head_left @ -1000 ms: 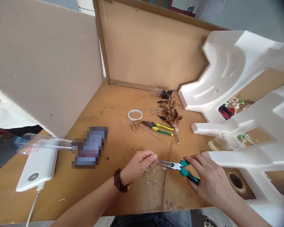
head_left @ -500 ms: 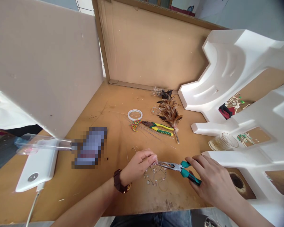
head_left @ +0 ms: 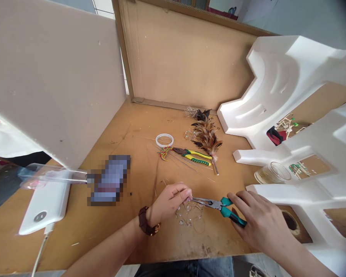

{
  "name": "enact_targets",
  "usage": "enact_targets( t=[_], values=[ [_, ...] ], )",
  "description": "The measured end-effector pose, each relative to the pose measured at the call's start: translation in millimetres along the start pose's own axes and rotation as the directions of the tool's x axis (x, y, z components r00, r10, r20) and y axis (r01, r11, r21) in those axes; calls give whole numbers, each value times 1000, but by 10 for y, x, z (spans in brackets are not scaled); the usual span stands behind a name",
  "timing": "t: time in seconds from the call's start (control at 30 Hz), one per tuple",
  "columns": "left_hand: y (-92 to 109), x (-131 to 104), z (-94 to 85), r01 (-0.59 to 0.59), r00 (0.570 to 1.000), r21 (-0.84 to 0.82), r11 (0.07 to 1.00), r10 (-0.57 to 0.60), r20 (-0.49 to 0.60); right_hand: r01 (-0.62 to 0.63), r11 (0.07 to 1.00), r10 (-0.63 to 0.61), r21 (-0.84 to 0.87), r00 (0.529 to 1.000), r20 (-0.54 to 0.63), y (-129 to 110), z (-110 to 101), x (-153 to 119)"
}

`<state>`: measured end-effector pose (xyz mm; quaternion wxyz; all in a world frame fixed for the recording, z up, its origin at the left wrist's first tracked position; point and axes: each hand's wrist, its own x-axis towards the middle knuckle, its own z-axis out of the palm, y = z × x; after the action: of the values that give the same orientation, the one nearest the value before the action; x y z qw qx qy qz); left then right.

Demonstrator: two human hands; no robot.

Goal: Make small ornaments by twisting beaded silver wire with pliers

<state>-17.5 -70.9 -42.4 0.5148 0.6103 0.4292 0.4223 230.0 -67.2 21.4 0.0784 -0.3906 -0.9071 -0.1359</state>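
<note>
Near the table's front edge, my left hand (head_left: 173, 200) pinches one end of a beaded wire loop (head_left: 187, 221), whose clear beads and thin wire hang below the fingers. My right hand (head_left: 255, 215) is wrapped around the teal-and-black handles of long-nose pliers (head_left: 216, 204). The pliers' jaws point left and reach the wire at my left fingertips. Exactly what lies between the jaws is too small to make out.
Beyond my hands lie yellow-green pliers (head_left: 198, 157), a feather duster (head_left: 206, 134), a white ring (head_left: 164, 135) and coloured strings (head_left: 165, 153). A blurred phone (head_left: 111, 179) and a white power bank (head_left: 46, 207) are left. White foam (head_left: 276, 84) and a glass (head_left: 272, 173) stand right.
The pliers and my right hand have shifted very slightly to the right. My left hand keeps its pinch on the beaded wire.
</note>
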Motion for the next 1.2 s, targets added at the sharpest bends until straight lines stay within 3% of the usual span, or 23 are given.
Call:
enact_targets(
  t=[0.4,0.57,0.8,0.93,1.2],
  values=[
    [-27,22,26,23,1000,-47,999,-23,-6,-26,1000,27,-15,998,48,-9,-17,12],
    [-59,41,10,15,999,-60,998,-17,-37,-81,997,81,-14,995,53,102,4,-3],
    [-138,49,-23,91,995,-245,965,-99,-23,-363,932,358,0,917,175,247,483,-141],
    [-161,46,-6,121,991,-317,941,-131,-12,-380,924,365,38,908,204,105,818,-167],
    [-173,76,25,150,987,-284,947,-161,-18,-348,937,347,35,938,25,123,1178,-172]
  ],
)
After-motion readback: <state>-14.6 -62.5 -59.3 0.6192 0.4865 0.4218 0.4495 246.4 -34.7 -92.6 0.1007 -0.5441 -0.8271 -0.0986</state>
